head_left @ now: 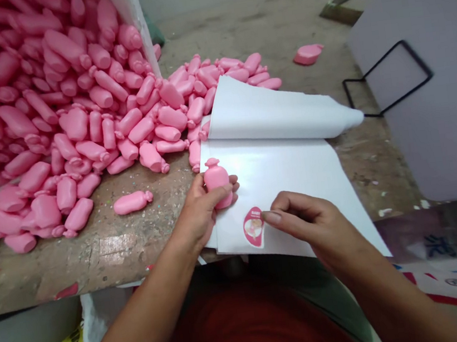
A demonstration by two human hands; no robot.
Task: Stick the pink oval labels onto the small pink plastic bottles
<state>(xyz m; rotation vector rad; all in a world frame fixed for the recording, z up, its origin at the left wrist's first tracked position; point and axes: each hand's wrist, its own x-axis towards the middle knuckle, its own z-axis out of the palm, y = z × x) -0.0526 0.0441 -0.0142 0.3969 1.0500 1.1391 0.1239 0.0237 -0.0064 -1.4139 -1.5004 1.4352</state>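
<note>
The left hand (214,192) is closed around a pink bottle (216,178), thumb across its front and fingertips showing past its far side. The bottle is one even, glossy pink, with a flattened body, rounded shoulders, and a short neck that flares into a wider top, pointing away from the person; the part of its front clear of the thumb looks plain. Apart from that hand, the right hand (274,214) pinches the near edge of a label (253,227) between thumb and forefinger. The label, just left of those fingertips and below the bottle, is leaf-shaped and deep pink with a white border, "BABY" in white near its top, and a pale round picture in its middle; the smaller print is too fine to read. Beneath both hands lies a white sheet (283,172), and left of the left hand, a loose bottle (132,202) lies on its side.
</note>
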